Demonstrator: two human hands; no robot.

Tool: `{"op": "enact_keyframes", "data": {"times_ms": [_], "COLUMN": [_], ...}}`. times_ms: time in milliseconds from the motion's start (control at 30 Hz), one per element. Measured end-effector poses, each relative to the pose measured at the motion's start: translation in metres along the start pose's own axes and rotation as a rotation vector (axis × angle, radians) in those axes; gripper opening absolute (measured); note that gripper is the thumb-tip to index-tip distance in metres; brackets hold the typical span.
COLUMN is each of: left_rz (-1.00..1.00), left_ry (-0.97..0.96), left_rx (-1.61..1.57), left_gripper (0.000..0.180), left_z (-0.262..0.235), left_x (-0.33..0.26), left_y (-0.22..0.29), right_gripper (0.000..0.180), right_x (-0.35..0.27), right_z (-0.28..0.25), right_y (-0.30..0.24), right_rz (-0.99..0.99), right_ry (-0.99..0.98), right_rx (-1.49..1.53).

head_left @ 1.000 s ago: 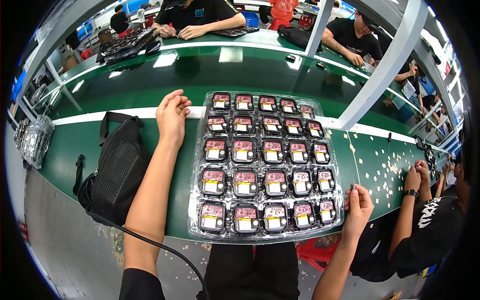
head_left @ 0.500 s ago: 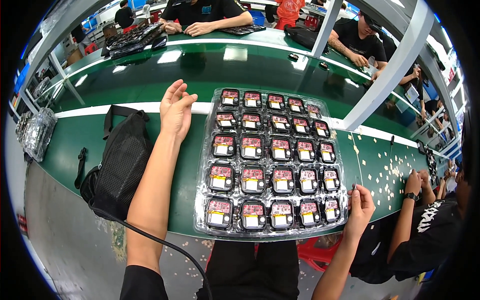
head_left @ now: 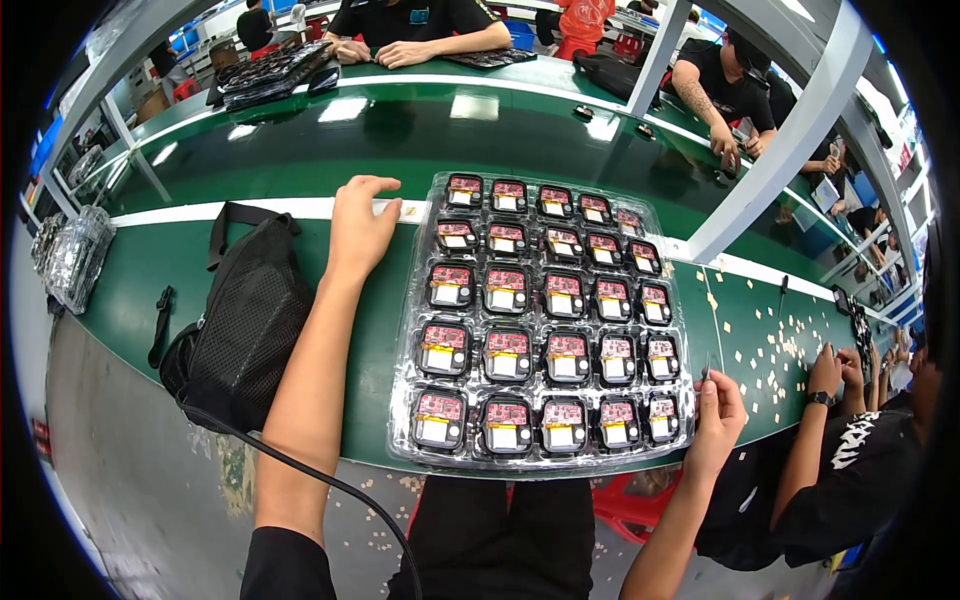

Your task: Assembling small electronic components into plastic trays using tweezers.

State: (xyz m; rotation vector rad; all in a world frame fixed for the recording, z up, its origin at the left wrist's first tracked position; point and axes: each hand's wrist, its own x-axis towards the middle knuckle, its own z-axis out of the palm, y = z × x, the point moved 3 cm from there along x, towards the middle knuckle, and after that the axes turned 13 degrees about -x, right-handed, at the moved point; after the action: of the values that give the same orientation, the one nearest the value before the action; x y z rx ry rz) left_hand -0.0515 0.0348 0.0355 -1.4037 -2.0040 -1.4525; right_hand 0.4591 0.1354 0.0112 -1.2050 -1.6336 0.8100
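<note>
1. Left, near side: I see a black mesh bag [head_left: 250, 335] lying on the green bench [head_left: 368, 425], a black strap with buckle [head_left: 161, 325] just beside it.
2. Far left: I log a pile of shiny wrapped packs [head_left: 80, 262]; contents unclear.
3. Right: small pale squares [head_left: 787, 346] scattered on the bench, a slim dark tool [head_left: 783, 286] near them. More squares on the grey floor [head_left: 130, 440].
4. Below the bench edge I note a red stool [head_left: 632, 510], partly hidden.
5. Co-worker at right [head_left: 870, 480]: black top, dark wristwatch [head_left: 820, 398].
6. Far side: a dark stack [head_left: 272, 78], a blue bin [head_left: 521, 36].
</note>
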Motion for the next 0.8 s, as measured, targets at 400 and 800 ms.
{"op": "enact_keyframes", "data": {"times_ms": [400,800], "left_rz": [-0.144,-0.135], "left_ry": [-0.225,-0.263], "left_rx": [0.183,0.240], "left_gripper": [0.012,0.012], "left_z": [0.006,0.014], "left_x": [0.001,0.002], "left_y": [0.012,0.014], "right_gripper": [0.021,0.020], "right_x": [-0.001,-0.004], "right_z": [0.004,0.005], "right_y": [-0.009,-0.012], "right_rz": [0.034,0.064], "right_ry": [-0.029,-0.054], "right_rx": [0.032,0.055]}}
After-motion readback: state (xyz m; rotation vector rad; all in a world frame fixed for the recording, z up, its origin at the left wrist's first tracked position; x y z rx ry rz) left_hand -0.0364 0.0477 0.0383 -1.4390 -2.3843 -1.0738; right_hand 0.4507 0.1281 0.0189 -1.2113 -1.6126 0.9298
